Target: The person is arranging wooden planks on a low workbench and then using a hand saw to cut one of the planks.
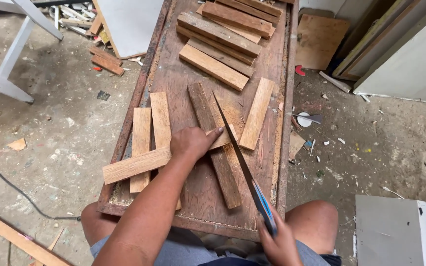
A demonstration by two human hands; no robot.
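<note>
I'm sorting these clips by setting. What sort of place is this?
Probably a rough home woodworking spot. A worn workbench carries cut wooden slats, the right hand holds a handsaw, and offcuts litter the dirty concrete floor.

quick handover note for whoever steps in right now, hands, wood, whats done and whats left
Left hand presses a light wood strip flat, laid crosswise over a dark plank on the workbench.
Right hand grips the handsaw, blade beside the left fingertips at the strip's right end.
Whether a cut has begun cannot be told.
Loose strips lie around it; stacked pieces sit at the far end.
</note>
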